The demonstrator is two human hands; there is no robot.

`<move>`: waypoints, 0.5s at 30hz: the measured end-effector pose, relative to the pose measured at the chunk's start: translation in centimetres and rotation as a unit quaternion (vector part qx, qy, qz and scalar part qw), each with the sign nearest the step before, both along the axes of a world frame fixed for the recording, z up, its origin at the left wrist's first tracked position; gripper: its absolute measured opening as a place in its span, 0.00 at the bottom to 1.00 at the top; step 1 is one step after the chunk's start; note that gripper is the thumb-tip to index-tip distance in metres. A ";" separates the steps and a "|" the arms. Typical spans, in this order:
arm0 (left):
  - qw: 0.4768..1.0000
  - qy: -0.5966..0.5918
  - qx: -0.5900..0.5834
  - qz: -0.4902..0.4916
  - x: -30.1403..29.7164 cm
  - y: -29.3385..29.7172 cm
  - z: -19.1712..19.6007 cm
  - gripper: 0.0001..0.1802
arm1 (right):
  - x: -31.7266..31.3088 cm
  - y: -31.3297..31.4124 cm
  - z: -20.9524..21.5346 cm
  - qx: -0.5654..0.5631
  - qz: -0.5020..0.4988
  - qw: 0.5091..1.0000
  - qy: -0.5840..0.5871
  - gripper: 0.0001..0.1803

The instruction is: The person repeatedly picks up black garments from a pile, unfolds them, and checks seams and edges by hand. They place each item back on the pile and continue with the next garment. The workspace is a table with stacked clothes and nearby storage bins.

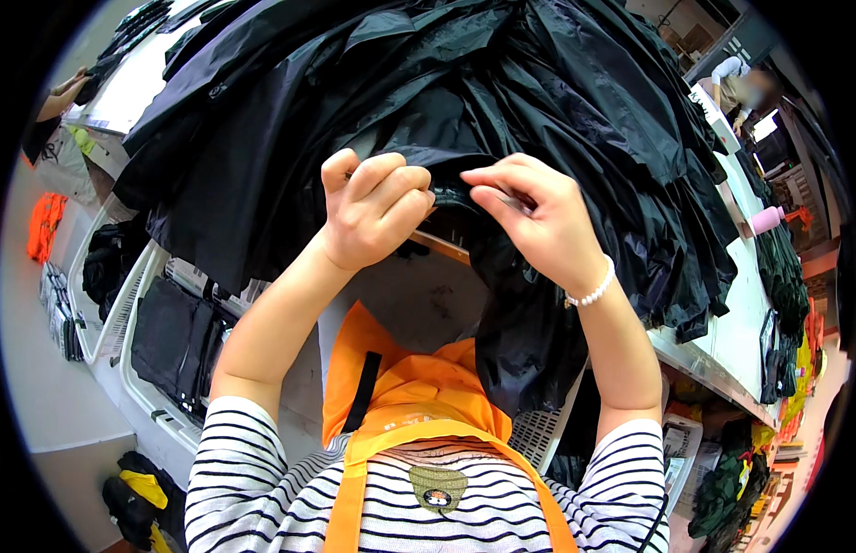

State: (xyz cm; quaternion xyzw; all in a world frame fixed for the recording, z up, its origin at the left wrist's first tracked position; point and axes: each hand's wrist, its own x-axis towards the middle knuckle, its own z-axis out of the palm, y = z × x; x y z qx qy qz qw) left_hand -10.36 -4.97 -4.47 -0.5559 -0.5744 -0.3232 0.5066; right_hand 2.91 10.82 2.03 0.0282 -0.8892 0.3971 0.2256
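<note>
A big heap of thin, shiny black garments (428,83) covers the worktable in front of me. My left hand (377,210) is closed in a fist at the heap's near edge, with a fold of black fabric at its fingertips. Just to its right, my right hand (543,217) is closed, thumb and forefinger bent towards each other beside the same fabric edge. A small dark grey thing shows inside its curled fingers, too hidden to name. Between the hands lies a curved black edge of cloth. One length of black fabric (529,332) hangs down below my right hand.
White plastic baskets with folded black garments (174,336) stand at the left. An orange bundle (46,226) lies beyond them. A pink bottle (767,219) stands on the right-hand table (723,336). Co-workers are at far left and far right (746,88).
</note>
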 end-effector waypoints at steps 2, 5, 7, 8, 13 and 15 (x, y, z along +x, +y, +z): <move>1.000 0.016 0.014 0.012 -0.1 0.4 0.2 0.10 | -1.2 -0.2 -0.2 -0.010 0.014 1.000 -0.016 0.06; 0.999 0.032 0.012 0.019 -0.2 0.3 0.4 0.09 | -1.8 -0.3 0.1 0.006 0.030 0.999 -0.028 0.05; 0.999 0.041 0.008 0.015 -0.1 0.3 0.4 0.09 | -2.1 -0.5 0.0 0.012 0.023 0.999 -0.036 0.08; 0.999 0.029 0.006 0.012 0.0 0.3 0.4 0.07 | -2.2 -0.6 -0.1 0.016 0.016 0.999 -0.041 0.08; 1.000 0.013 0.027 0.006 0.2 0.5 0.5 0.04 | -1.9 -0.8 -1.0 -0.116 -0.018 0.991 -0.066 0.07; 0.999 0.020 0.030 0.005 0.2 0.6 0.5 0.04 | -1.6 -0.3 -1.3 -0.261 -0.028 0.964 -0.048 0.09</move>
